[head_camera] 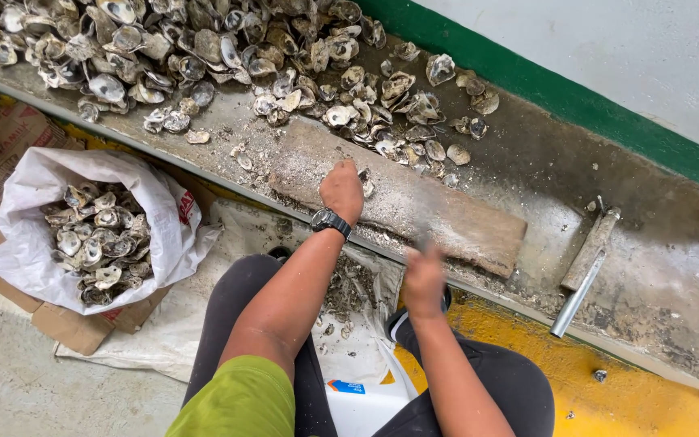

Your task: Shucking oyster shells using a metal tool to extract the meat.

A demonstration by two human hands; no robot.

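White sack [26, 190] of shells beside cardboard [66, 324] — metal tool [584, 271] lies on ledge [649, 267].

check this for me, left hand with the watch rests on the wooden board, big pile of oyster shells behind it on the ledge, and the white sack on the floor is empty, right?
Not quite. The head view shows the white sack full of oyster shells, not empty. The rest holds: the left hand, with the watch, rests on the wooden board, and the pile of oyster shells lies behind it on the ledge.

oyster shell [363, 176]: grey-white, rough, partly hidden | pose: flat under left hand [341, 190] | place: left end of wooden board [446, 214]
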